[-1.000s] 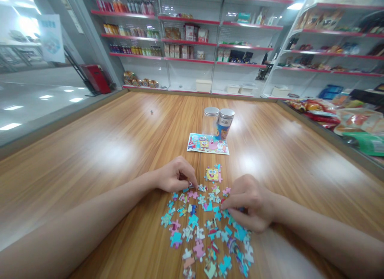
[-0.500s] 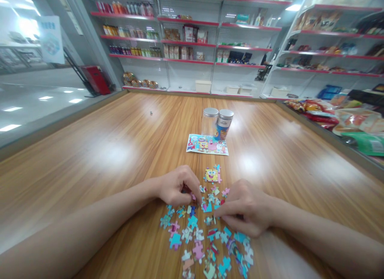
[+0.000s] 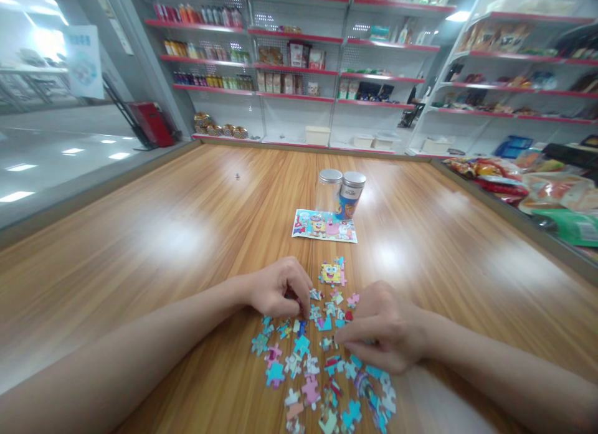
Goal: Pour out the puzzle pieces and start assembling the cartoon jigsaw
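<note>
Loose jigsaw puzzle pieces (image 3: 310,389) in blue, pink and white lie spread on the wooden table in front of me. My left hand (image 3: 283,289) is closed in a pinch at the upper left of the pieces, and a bit of a pinkish puzzle piece shows between thumb and fingers. At the right side, my right hand (image 3: 385,328) rests with curled fingers, its index fingertip and thumb close together by the pieces; whatever it may hold is hidden. Just beyond both hands lies a small joined section (image 3: 331,273) with a yellow cartoon face.
Past the joined section lies a picture sheet (image 3: 324,226) of cartoon figures. Behind it stand a clear jar (image 3: 329,191) and a blue-labelled jar (image 3: 351,196), both with silver lids. Stocked shelves (image 3: 294,66) line the far side; packaged goods (image 3: 551,197) lie at the right.
Little differs. My left hand's fingers have drawn slightly closer together, and the pink piece shows less between them. The right index fingertip has shifted slightly. The whole view has moved a touch.
</note>
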The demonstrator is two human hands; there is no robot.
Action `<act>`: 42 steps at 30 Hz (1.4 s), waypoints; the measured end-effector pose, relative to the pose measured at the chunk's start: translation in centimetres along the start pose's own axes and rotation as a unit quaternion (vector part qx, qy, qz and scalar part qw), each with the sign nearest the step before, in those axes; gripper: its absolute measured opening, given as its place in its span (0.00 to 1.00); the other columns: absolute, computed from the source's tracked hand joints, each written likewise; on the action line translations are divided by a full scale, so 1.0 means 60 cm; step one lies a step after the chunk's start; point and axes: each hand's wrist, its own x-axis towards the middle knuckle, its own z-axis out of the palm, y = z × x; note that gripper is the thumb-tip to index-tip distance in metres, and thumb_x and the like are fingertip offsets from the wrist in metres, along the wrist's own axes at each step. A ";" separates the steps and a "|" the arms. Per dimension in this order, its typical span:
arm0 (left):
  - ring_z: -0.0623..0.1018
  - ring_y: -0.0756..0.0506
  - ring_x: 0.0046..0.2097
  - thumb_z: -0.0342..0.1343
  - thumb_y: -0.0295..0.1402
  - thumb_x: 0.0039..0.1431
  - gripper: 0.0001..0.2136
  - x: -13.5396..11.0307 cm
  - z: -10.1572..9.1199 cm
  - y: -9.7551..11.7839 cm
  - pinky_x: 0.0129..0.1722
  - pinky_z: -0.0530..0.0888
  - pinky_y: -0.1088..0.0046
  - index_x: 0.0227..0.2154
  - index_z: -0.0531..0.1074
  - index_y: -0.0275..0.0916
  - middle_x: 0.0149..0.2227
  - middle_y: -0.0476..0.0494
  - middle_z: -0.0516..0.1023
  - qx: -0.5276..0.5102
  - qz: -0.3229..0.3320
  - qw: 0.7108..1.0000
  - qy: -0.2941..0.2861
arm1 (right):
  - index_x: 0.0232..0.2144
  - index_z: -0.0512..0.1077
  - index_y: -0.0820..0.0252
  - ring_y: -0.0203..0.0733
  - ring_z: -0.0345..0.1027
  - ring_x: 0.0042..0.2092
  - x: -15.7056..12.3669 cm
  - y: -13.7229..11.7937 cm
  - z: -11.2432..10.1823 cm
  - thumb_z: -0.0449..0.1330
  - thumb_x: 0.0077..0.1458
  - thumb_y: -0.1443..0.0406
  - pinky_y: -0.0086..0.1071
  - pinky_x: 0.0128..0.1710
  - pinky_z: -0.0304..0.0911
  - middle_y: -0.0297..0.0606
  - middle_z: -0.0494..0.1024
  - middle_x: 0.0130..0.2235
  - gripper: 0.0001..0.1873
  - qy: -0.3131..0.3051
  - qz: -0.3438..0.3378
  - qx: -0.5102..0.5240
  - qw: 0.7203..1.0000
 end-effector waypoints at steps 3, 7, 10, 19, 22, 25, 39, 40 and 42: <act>0.72 0.50 0.24 0.56 0.23 0.50 0.11 0.000 0.000 0.000 0.24 0.64 0.75 0.31 0.84 0.36 0.24 0.42 0.79 0.005 -0.003 1.000 0.000 | 0.32 0.77 0.58 0.31 0.61 0.20 0.003 -0.001 0.000 0.57 0.58 0.67 0.31 0.21 0.47 0.28 0.72 0.19 0.09 -0.031 0.013 0.008 0.999; 0.73 0.50 0.24 0.57 0.24 0.51 0.10 0.001 -0.001 0.002 0.24 0.64 0.75 0.31 0.84 0.37 0.25 0.42 0.79 0.008 -0.006 1.000 -0.004 | 0.35 0.78 0.59 0.31 0.64 0.21 0.010 -0.009 -0.004 0.57 0.60 0.65 0.28 0.21 0.50 0.30 0.74 0.20 0.09 -0.004 0.068 0.034 0.997; 0.73 0.50 0.24 0.57 0.24 0.51 0.10 0.002 -0.001 0.003 0.24 0.64 0.75 0.30 0.84 0.37 0.24 0.42 0.79 0.008 -0.010 1.000 -0.005 | 0.35 0.78 0.58 0.31 0.64 0.21 0.015 -0.018 -0.006 0.59 0.60 0.63 0.29 0.22 0.50 0.30 0.75 0.21 0.09 -0.015 0.115 0.014 0.993; 0.71 0.51 0.24 0.56 0.24 0.50 0.11 -0.001 0.000 -0.003 0.24 0.64 0.75 0.30 0.84 0.37 0.24 0.43 0.78 0.004 -0.013 1.000 -0.003 | 0.35 0.77 0.55 0.33 0.67 0.24 0.013 -0.025 -0.003 0.59 0.60 0.59 0.30 0.24 0.47 0.30 0.76 0.23 0.09 -0.081 0.131 -0.020 0.988; 0.72 0.51 0.24 0.56 0.22 0.50 0.11 0.000 0.000 -0.002 0.24 0.64 0.75 0.31 0.84 0.36 0.24 0.43 0.78 -0.002 -0.010 1.000 0.000 | 0.35 0.77 0.55 0.34 0.66 0.24 0.012 -0.026 -0.006 0.59 0.61 0.57 0.30 0.24 0.46 0.31 0.76 0.23 0.10 -0.106 0.152 -0.025 0.982; 0.73 0.51 0.25 0.56 0.21 0.50 0.12 0.000 0.000 -0.001 0.25 0.65 0.75 0.31 0.84 0.37 0.25 0.43 0.79 -0.004 -0.011 1.000 0.000 | 0.37 0.77 0.55 0.34 0.66 0.24 0.015 -0.026 -0.010 0.60 0.60 0.57 0.30 0.25 0.46 0.31 0.77 0.24 0.10 -0.134 0.185 -0.024 0.973; 0.75 0.51 0.25 0.55 0.19 0.50 0.12 0.001 -0.002 0.002 0.25 0.66 0.78 0.29 0.84 0.35 0.25 0.42 0.80 -0.007 -0.015 1.000 0.012 | 0.33 0.76 0.56 0.33 0.70 0.28 0.023 -0.029 -0.020 0.66 0.56 0.59 0.26 0.27 0.51 0.29 0.78 0.26 0.07 -0.167 0.251 0.057 0.952; 0.75 0.51 0.25 0.56 0.20 0.50 0.12 0.001 -0.002 0.002 0.24 0.66 0.78 0.29 0.84 0.35 0.25 0.42 0.80 -0.005 -0.014 1.000 0.012 | 0.34 0.76 0.56 0.33 0.70 0.27 0.023 -0.029 -0.021 0.66 0.56 0.57 0.26 0.27 0.51 0.30 0.78 0.26 0.09 -0.163 0.252 0.051 0.953; 0.75 0.51 0.25 0.55 0.20 0.50 0.11 0.001 -0.002 0.002 0.24 0.66 0.78 0.29 0.83 0.35 0.25 0.42 0.80 -0.003 -0.014 1.000 0.013 | 0.37 0.77 0.55 0.34 0.71 0.28 0.023 -0.030 -0.022 0.65 0.57 0.55 0.27 0.27 0.51 0.31 0.79 0.27 0.11 -0.157 0.248 0.041 0.955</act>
